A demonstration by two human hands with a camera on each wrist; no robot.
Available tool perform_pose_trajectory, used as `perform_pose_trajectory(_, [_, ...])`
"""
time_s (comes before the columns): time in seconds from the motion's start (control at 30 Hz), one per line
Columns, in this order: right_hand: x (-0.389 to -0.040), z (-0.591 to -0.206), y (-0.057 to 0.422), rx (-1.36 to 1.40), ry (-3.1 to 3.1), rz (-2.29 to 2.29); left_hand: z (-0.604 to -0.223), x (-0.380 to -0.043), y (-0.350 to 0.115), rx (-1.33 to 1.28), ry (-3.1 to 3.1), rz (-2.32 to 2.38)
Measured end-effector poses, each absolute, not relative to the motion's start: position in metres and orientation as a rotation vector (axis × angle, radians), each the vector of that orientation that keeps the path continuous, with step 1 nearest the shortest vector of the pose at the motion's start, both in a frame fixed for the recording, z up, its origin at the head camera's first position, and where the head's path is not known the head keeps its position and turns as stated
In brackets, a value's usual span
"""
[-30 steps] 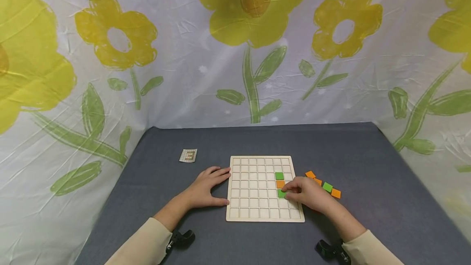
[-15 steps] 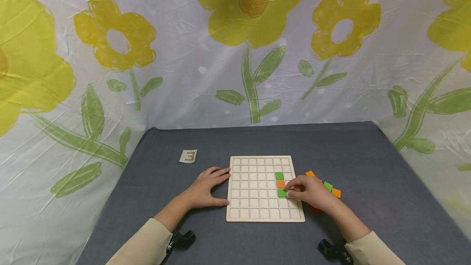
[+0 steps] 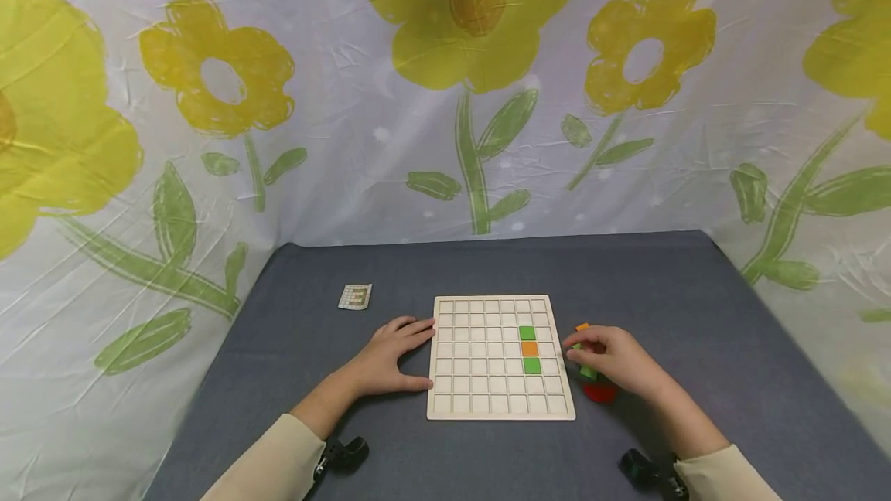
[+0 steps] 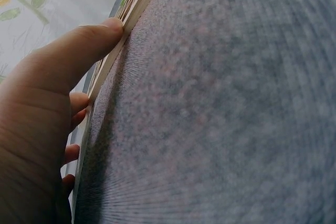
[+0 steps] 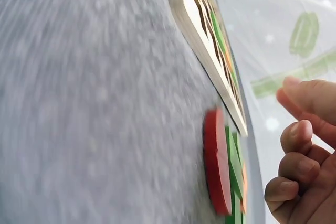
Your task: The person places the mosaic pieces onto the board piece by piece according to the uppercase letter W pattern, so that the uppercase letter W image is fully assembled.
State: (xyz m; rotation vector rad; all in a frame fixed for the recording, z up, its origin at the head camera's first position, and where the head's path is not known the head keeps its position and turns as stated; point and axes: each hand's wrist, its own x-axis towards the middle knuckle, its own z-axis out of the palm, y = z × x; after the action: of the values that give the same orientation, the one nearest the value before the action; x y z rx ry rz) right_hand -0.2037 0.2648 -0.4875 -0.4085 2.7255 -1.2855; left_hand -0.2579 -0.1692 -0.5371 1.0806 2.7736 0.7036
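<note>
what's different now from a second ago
The right hand has left the nearest green tile on the board and moved right, off the board, to the loose tiles; more of the red piece shows. The left hand stays at the board's left edge; the three placed tiles and card look unmoved.

The right hand (image 3: pixel 616 358) has moved off the board (image 3: pixel 489 367) to the loose tiles (image 3: pixel 588 373) beside it.

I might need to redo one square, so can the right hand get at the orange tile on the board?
Probably yes: the right hand is just beside the board, and nothing covers the orange tile. The green tiles on two sides may limit the grip.
</note>
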Motion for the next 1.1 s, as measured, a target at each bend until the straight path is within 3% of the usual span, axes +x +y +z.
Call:
perform_pose_trajectory(0.4, [-0.19, -0.485, 0.295, -0.321, 2.776, -1.244, -0.537, -0.258, -0.17, 1.082, 2.773, 0.706])
perform_pose_trajectory(1.1, [-0.167, -0.5, 0.316, -0.471, 2.71, -1.028, -0.538, -0.259, -0.169, 1.081, 2.778, 0.706])
